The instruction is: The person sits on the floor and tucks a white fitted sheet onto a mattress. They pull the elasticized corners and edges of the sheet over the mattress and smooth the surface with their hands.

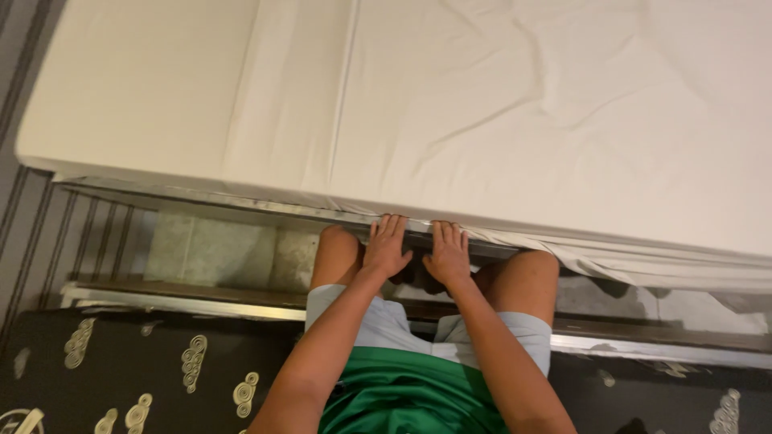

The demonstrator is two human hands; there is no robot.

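Left hand (386,247) and right hand (447,254) press flat (fingers spread) under white sheet (515,120); knees crowd both.

Green shirt, pale grey shorts

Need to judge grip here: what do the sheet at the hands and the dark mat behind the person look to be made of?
White sheet: looks like thin woven cloth, matte, going by its soft creases and the loose fold at the edge where the left hand and right hand press. Dark mat: likely printed fabric, black with pale spiral motifs, low sheen; the weave is too small to tell.
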